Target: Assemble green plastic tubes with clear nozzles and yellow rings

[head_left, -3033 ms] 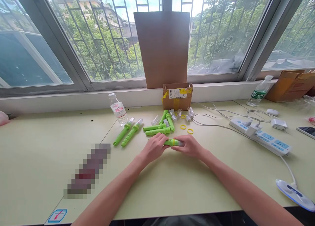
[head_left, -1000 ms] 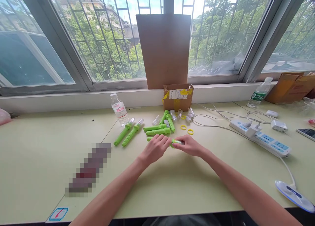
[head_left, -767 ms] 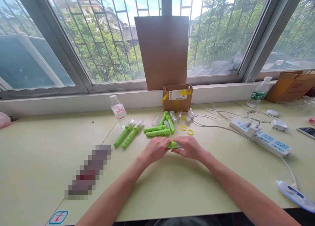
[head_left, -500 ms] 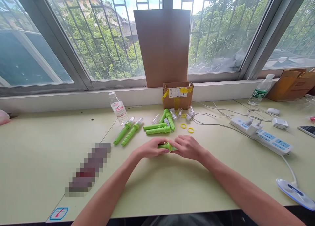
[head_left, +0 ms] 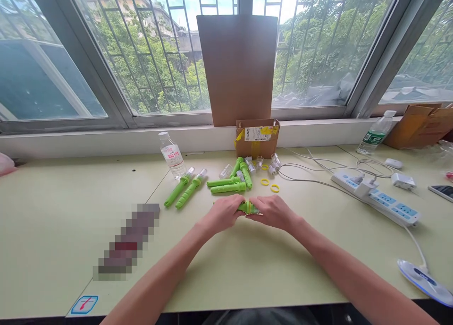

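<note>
- Pale green tabletop: spreading beneath both hands and all the parts.
- Brown cardboard sheet: standing upright at the back.
- Power strip: lying at right, bearing a white plug adapter.
- Small cardboard box: standing behind the loose parts.
- Left hand: fingers wrapping the body of the green plastic tube.
- Right hand: fingers holding that tube's clear end; the tube is lying between the hands, yellow band showing.
- Two capped green tubes: lying side by side, left of the pile.
- Loose green tubes: lying piled beyond the hands.
- Clear caps: lying around the pile.
- Yellow rings: lying flat, right of the pile.
</note>
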Available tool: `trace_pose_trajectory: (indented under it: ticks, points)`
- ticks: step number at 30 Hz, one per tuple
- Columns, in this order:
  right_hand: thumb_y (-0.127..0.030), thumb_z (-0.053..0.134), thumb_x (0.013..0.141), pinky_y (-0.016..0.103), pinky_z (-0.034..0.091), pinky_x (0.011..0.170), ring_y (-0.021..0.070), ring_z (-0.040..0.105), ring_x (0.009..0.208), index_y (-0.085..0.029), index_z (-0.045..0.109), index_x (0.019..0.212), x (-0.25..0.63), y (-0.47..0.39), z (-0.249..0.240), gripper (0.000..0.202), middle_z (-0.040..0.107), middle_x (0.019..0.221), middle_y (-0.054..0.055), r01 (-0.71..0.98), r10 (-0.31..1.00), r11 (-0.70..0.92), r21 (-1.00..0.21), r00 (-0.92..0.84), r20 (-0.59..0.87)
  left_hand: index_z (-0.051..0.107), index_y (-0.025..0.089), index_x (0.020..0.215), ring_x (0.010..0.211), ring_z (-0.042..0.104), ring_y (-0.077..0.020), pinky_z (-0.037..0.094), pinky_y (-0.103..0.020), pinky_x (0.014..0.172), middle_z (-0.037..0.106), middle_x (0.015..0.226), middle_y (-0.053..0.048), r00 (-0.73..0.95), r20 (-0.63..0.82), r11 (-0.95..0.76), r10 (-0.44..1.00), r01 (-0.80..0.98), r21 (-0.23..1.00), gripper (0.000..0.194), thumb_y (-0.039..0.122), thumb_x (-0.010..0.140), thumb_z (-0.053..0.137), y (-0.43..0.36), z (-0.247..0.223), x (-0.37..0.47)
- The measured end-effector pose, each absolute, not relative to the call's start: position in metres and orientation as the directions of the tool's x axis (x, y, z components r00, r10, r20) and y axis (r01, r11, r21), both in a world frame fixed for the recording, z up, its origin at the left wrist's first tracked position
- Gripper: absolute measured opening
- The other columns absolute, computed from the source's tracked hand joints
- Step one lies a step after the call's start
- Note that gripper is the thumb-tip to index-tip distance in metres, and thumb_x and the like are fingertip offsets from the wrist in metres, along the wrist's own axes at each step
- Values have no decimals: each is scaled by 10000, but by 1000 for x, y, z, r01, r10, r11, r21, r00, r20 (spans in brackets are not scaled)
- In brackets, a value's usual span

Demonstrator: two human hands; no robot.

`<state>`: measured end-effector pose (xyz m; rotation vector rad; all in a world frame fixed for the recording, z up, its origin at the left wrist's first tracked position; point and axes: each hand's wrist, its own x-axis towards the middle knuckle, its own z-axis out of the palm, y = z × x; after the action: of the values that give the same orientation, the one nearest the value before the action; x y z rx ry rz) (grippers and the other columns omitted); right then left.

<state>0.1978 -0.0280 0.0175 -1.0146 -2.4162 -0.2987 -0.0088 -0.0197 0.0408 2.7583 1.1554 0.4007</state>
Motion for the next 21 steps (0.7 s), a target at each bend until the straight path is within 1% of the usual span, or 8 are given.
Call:
trace_pose_trajectory:
  ticks: [5, 8, 11, 14, 16, 18, 20, 21]
  points:
    - [-488, 473, 873, 211, 245, 461, 75, 347, 477, -178, 570, 732, 203, -25, 26, 354, 455, 533, -53, 630, 778, 626, -461, -543, 315, 495, 175, 844, 697, 527, -180, 375, -293, 630, 566, 793, -52, 712, 327, -738, 622, 672, -61, 133, 150, 889, 372, -23, 35, 0]
    - [-494, 469, 871, 203, 244, 454, 73, 335, 488, -170, 571, 729, 204, -22, 23, 368, 432, 539, -59, 592, 798, 580, -560, -552, 243, 491, 173, 823, 709, 532, -187, 372, -298, 635, 566, 778, -56, 726, 348, -737, 593, 663, -129, 177, 126, 899, 338, -21, 30, 3]
    - [-477, 552, 833, 210, 282, 501, 95, 422, 549, -178, 612, 823, 203, -20, 16, 305, 534, 619, -29, 646, 768, 639, -417, -520, 373, 506, 179, 886, 754, 560, -193, 378, -281, 627, 592, 829, -57, 693, 317, -732, 648, 682, 5, 93, 193, 886, 415, -18, 31, 1]
    - [-425, 547, 857, 235, 294, 549, 130, 485, 628, -203, 622, 1022, 202, -20, 13, 287, 607, 729, 27, 692, 625, 715, -103, -565, 538, 507, 194, 1035, 711, 575, -181, 376, -255, 585, 609, 800, -29, 648, 203, -678, 734, 681, 278, 238, 328, 838, 518, -18, 39, -5]
    - [-351, 506, 895, 251, 280, 553, 139, 481, 638, -237, 587, 1135, 203, -21, 14, 278, 605, 726, 29, 679, 510, 728, 98, -631, 585, 514, 208, 1067, 648, 562, -161, 377, -245, 561, 603, 753, -8, 648, 74, -599, 758, 649, 469, 335, 450, 835, 506, -20, 47, -10]
    - [-265, 473, 912, 265, 264, 551, 141, 470, 639, -261, 570, 1158, 204, -22, 16, 264, 595, 712, 19, 646, 412, 723, 244, -687, 599, 489, 222, 1119, 545, 534, -129, 382, -233, 511, 594, 705, 12, 662, -151, -414, 734, 613, 673, 416, 539, 864, 403, -20, 53, -14]
    - [-232, 457, 916, 278, 249, 547, 138, 461, 631, -253, 583, 1113, 205, -23, 18, 235, 583, 696, 12, 611, 344, 715, 340, -731, 589, 511, 203, 1020, 493, 517, -121, 367, -225, 457, 571, 657, 16, 681, -350, -245, 643, 616, 749, 456, 603, 839, 387, -19, 56, -16]
    - [-246, 450, 921, 284, 241, 544, 135, 456, 621, -238, 587, 1088, 205, -23, 18, 216, 574, 685, 10, 600, 328, 710, 368, -745, 581, 519, 192, 934, 471, 498, -115, 351, -222, 438, 547, 623, 20, 682, -397, -206, 614, 624, 754, 461, 622, 824, 394, -18, 56, -17]
